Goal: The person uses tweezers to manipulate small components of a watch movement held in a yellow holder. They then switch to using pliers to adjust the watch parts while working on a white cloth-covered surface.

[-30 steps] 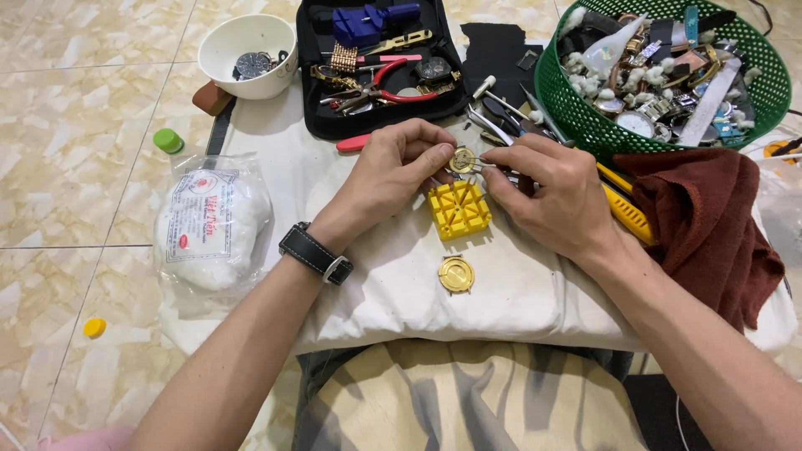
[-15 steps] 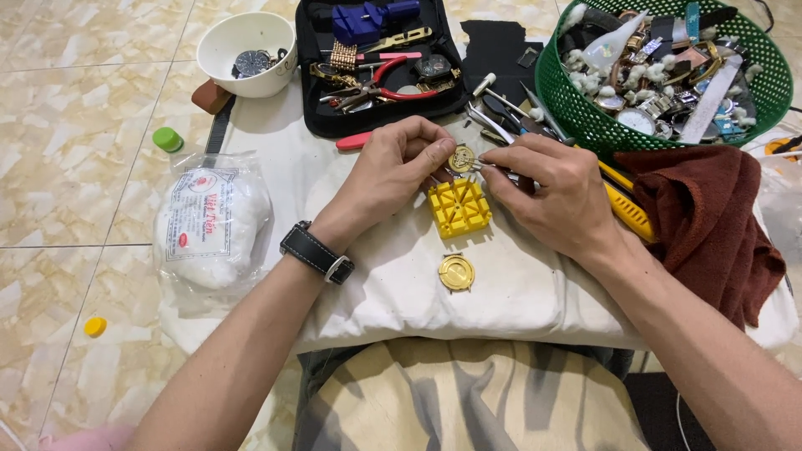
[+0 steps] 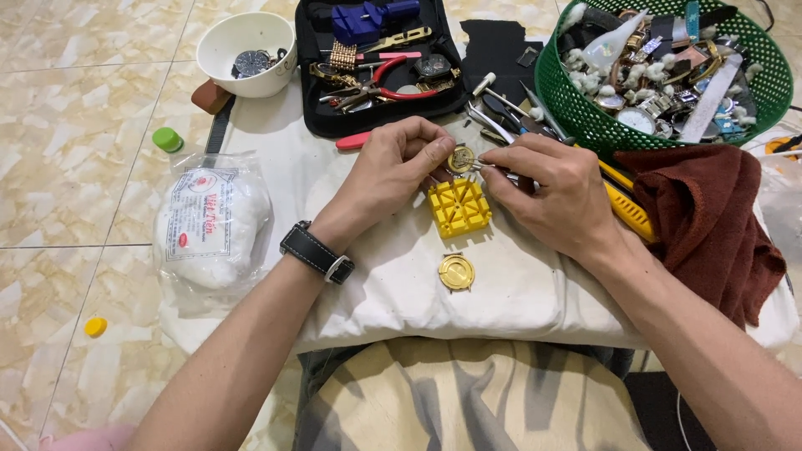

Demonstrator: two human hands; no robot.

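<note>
The left hand (image 3: 399, 171) pinches a small round watch part (image 3: 460, 159) just above the yellow holder (image 3: 458, 207) at the cushion's (image 3: 518, 292) middle. The right hand (image 3: 547, 192) grips a thin tool, probably tweezers, at it. A gold case back (image 3: 456, 272) lies off, nearer the cushion's front edge; refitting remains.

Both forearms are bare; the left wrist wears a black-strapped watch (image 3: 317, 251) with a silvery buckle, and the lap shows beige-grey patterned cloth (image 3: 468, 397), possibly camouflage.

Home watch-repair spot: tiled floor (image 3: 75, 150), tool case (image 3: 380, 63), basket of watches (image 3: 585, 117)
</note>
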